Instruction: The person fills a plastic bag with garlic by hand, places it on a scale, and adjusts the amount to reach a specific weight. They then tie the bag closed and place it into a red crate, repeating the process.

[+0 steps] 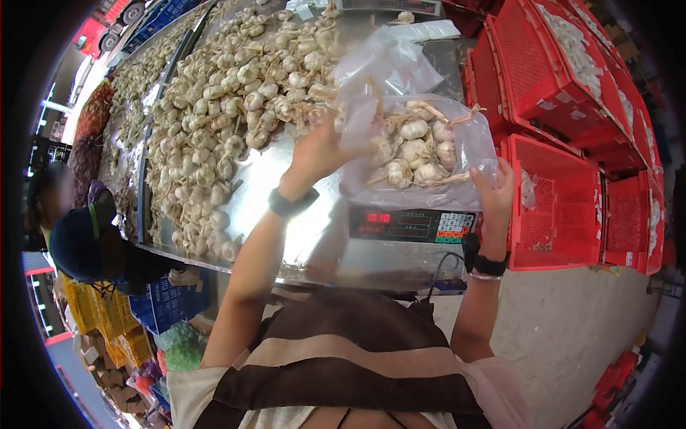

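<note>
A clear plastic bag (471,139) holding several garlic bulbs (414,152) sits on a digital scale (412,224) with a lit red display. My right hand (495,189) grips the bag's right edge between thumb and fingers. At the bag's left side is my left hand (318,151), thumb and fingers spread apart. Its fingertips are blurred and partly hidden by the plastic, and no bulb shows clearly in it. Left of that hand, a large heap of garlic (214,129) covers the metal table (279,207).
More plastic bags (389,64) lie behind the scale. Red crates (554,207) stand stacked along the right, some with white contents. A person in a dark cap (75,239) is at the left, near yellow crates (100,307) and a blue crate (171,304).
</note>
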Tool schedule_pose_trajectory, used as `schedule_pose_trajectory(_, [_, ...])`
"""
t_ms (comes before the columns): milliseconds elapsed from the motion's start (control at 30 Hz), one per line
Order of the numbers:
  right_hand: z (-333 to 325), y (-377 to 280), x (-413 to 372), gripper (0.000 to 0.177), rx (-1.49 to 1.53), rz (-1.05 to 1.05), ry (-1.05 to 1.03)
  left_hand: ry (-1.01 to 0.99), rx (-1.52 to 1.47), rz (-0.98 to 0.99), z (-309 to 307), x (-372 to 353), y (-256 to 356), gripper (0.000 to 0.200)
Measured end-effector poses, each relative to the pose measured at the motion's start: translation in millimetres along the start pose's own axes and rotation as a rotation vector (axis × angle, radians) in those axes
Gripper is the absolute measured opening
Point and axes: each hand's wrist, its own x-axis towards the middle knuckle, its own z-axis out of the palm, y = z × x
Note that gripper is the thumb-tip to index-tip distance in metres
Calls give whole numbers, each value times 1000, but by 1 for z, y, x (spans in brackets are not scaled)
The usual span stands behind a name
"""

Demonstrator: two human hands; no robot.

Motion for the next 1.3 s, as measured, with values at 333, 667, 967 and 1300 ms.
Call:
schedule_pose_trajectory(333, [8,-120,39,6,422,-227,-240,-161,-1686,-227,-73,44,61,13])
schedule_pose_trajectory(667, [-10,-112,20,3,149,-396,-286,-629,394,728,-90,13,51,46])
schedule_pose_trajectory(967, [-39,-103,12,3,77,-312,-80,-388,-54,732,-143,30,48,12])
schedule_pose_trajectory(1300, [-53,-85,15,5,-194,-404,-74,-701,-7,762,-130,34,20,17])
